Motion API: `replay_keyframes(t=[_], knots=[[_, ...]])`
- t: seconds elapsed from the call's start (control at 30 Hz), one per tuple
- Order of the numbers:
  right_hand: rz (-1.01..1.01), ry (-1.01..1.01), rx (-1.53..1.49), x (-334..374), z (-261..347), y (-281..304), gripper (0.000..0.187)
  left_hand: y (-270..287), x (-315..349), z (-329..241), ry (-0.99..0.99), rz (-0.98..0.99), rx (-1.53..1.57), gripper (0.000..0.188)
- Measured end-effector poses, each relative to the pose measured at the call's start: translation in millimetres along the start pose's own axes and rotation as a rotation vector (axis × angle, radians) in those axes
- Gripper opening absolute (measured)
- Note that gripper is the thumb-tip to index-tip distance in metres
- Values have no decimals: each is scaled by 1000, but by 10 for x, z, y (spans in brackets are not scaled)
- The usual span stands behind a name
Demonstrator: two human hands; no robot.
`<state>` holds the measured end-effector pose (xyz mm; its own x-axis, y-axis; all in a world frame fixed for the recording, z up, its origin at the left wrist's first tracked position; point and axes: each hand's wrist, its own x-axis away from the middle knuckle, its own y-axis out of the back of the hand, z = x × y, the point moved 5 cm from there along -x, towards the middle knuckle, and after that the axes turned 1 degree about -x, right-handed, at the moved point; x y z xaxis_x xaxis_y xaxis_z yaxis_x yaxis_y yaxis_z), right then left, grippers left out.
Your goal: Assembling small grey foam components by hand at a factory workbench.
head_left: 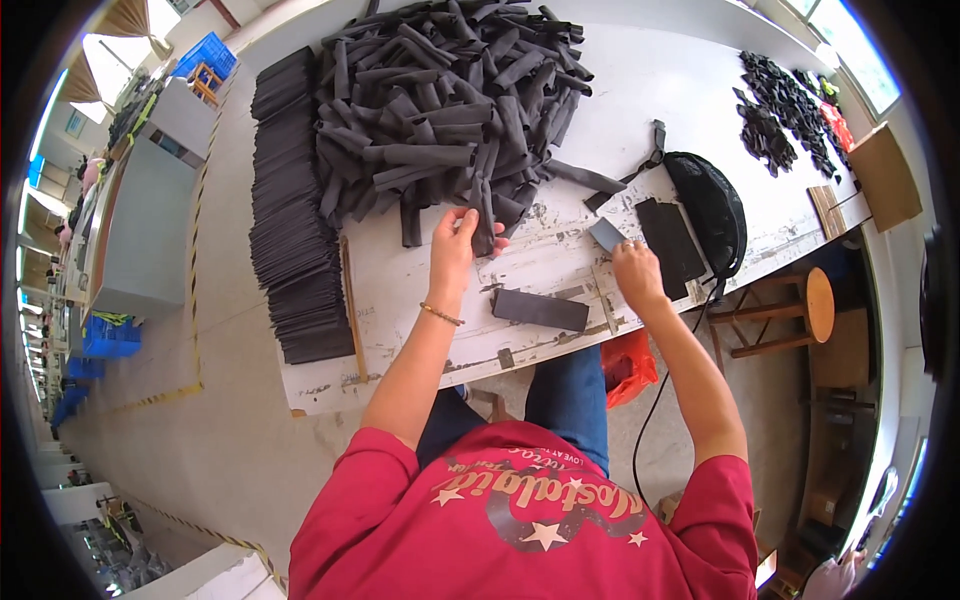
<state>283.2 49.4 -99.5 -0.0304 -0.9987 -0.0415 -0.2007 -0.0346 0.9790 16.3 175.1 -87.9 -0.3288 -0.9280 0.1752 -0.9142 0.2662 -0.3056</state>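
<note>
At the near edge of a big heap of dark fabric tubes [430, 110], my left hand [457, 245] is closed on one dark fabric tube [483, 215], thumb on one side and fingers on the other. My right hand [637, 270] pinches a flat blue-grey rectangular piece [606, 236] close to the tabletop. Between my hands and nearer to me lies a dark flat strip [540, 310]. Just right of my right hand are a black flat panel [668, 240] and a black waist bag [712, 212] with its strap.
A long stack of dark flat fabric pieces [290, 210] runs along the left side of the worn white table [390, 345]. Small black pieces [790, 110] are scattered at the far right. A wooden stool [818, 305] and a red plastic bag [628, 368] are beyond the table edge.
</note>
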Motion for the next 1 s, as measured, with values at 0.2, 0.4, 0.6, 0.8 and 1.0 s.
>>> replay_keyframes(t=[0.2,0.4,0.6,0.8,1.0], knots=[[-254,-130,-187,163,-267,67,20,-229,302,46,170,100,411,34],[-367,-330,-1368,354,91,685,48,-397,450,77,160,88,515,31],[-461,-33,-1274,317,758,1299,41,-607,623,17,222,134,519,30],[-625,-129,-1173,430,771,1262,20,-617,674,-2,193,113,579,30],[-516,-243,-1449,458,728,1001,21,-642,687,-73,263,198,676,16]])
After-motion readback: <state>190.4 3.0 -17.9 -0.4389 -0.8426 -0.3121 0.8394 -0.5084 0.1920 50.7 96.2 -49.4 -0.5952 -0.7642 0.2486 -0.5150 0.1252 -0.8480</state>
